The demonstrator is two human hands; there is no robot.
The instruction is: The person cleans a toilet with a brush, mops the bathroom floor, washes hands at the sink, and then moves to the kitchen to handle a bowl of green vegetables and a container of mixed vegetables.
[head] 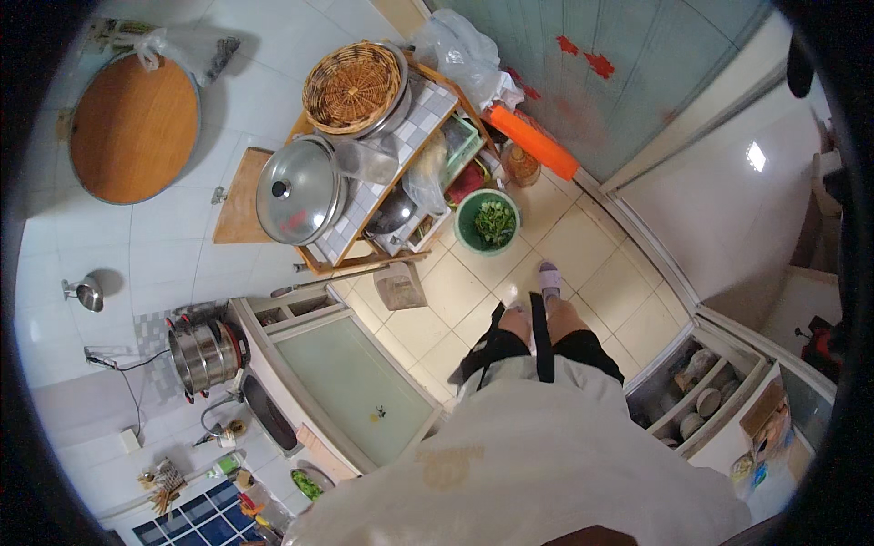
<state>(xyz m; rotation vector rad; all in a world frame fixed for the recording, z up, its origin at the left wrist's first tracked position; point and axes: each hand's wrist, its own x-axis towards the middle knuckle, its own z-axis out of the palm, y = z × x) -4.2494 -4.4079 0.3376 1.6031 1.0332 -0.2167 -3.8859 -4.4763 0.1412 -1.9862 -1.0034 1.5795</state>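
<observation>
Neither of my hands is in view. Below me are my light shirt, dark shorts and a pale slipper (549, 278) on the tiled floor. On the floor in front of me stands a round green tub (459, 235) with leafy greens (496, 222) inside. Beside it is a wooden shelf rack with a tiled top (429, 109), bearing a wicker basket (351, 89) set in a metal basin and a large pan with a glass lid (295, 198). A dustpan (400, 285) lies by the foot of the rack.
To the left, a counter holds a stacked steel steamer (205, 358), a sink (270, 413) and a bowl of chopped greens (307, 483). An orange object (534, 142) lies by the glass door (614, 41). A low cabinet with bowls (709, 401) stands at right.
</observation>
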